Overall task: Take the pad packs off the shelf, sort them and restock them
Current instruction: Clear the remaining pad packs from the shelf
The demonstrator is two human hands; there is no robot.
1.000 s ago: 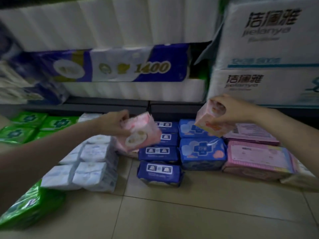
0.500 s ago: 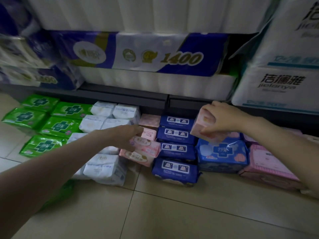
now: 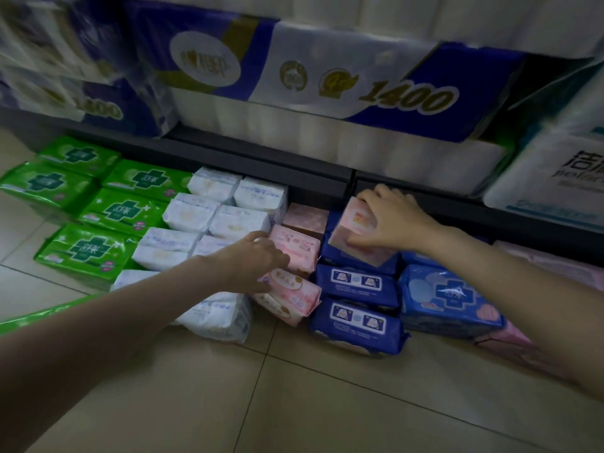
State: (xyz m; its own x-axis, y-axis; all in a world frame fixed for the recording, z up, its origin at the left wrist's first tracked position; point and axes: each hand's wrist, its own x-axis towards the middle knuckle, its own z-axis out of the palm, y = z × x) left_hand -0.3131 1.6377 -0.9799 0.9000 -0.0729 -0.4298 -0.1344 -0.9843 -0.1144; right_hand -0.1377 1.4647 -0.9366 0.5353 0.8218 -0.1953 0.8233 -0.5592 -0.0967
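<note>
Pad packs lie sorted in rows on the tiled floor below the shelf: green packs, white packs, a pink row, dark blue packs and a light blue pack. My left hand rests with fairly straight fingers on the front pink pack. My right hand grips another pink pack, tilted, just over the far end of the dark blue row, near the shelf base.
The dark shelf edge runs behind the rows. Big toilet paper bundles fill the shelf above. Larger pink packs lie at the right, and a green pack by my left forearm. Bare tiles lie in front.
My left hand set its pink pack down in the pink row. My right hand carried its pink pack left and down, from over the light blue pack to over the dark blue row.
</note>
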